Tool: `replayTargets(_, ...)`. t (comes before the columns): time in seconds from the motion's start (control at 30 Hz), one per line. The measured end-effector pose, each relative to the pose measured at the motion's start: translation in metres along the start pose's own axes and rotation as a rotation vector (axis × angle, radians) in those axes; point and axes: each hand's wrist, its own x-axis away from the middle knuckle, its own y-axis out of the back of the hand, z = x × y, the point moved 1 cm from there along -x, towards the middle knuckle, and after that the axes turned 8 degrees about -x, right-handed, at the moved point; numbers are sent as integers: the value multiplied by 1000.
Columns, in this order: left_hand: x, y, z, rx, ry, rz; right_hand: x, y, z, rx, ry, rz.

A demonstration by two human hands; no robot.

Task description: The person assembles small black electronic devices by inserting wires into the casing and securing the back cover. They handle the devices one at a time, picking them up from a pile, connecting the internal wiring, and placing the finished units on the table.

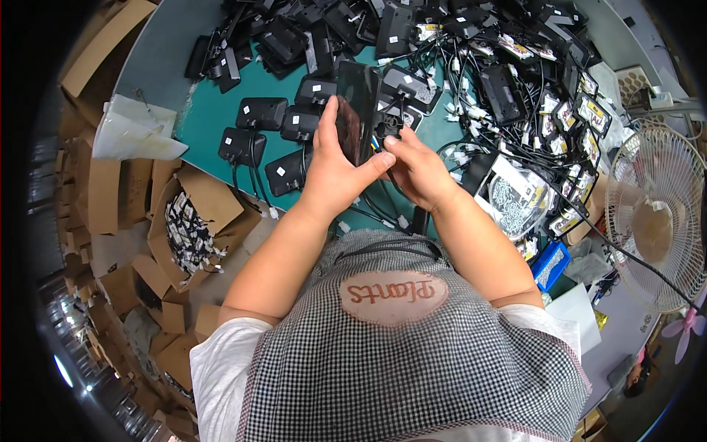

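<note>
My left hand point(333, 173) is closed around a glossy black flat-panel unit point(359, 103), held upright on edge above the green work surface. My right hand point(421, 171) is closed on a small black plastic part point(389, 125) against the unit's right side, thumb and fingers pressing it. Short coloured wires point(375, 144) show between my two thumbs. Black cables hang below my hands, with white connectors at their ends. Left of my left hand, several black housings point(262, 113) lie on the green mat point(210, 110), some with small white labels. The right hand's lower fingers are partly hidden.
Piled black housings point(287, 37) cover the table's far side. Bundled cables with white plugs point(471, 110) and labelled units lie right. A clear bag point(519, 195), blue tray point(550, 265) and caged fan point(652, 221) stand further right. Cardboard boxes point(210, 202) crowd the left floor.
</note>
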Motion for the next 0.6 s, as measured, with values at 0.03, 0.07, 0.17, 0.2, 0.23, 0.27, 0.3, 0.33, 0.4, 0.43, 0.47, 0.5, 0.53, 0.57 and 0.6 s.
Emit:
replayTargets(0.03,2,3,-6,-61,-23,-1,1,-1,-1,-60,-13,29)
replayTargets(0.07,2,6,-6,24,3,76,4,-3,-1,-90,-5,-19)
replayTargets(0.17,1,23,-13,540,189,334,-1,5,-5,62,185,54)
replayTargets(0.2,-1,33,-18,592,208,333,0,5,-1,103,227,-16)
replayTargets(0.23,-2,42,-21,643,226,331,-2,3,-1,18,266,-59)
replayTargets(0.27,-1,46,-21,595,214,295,-1,1,1,-13,276,-52)
replayTargets(0.3,0,48,-23,439,127,249,-2,0,4,-43,291,-44)
replayTargets(0.33,2,48,-27,282,40,202,-2,-4,3,3,305,-41)
replayTargets(0.4,11,35,-38,438,-18,171,-4,-13,-2,97,331,-35)
replayTargets(0.43,14,30,-39,302,-99,133,-5,-15,-3,46,323,-1)
replayTargets(0.47,17,30,-45,195,-162,109,-7,-17,-3,-5,316,33)
replayTargets(0.5,20,29,-50,86,-223,84,-7,-20,-3,-56,307,68)
replayTargets(0.53,17,21,-44,273,-256,39,-3,-21,-1,-126,281,110)
replayTargets(0.57,15,19,-45,347,-221,10,-1,-25,0,-168,243,131)
replayTargets(0.6,13,18,-48,422,-187,-14,-1,-25,-2,-135,231,132)
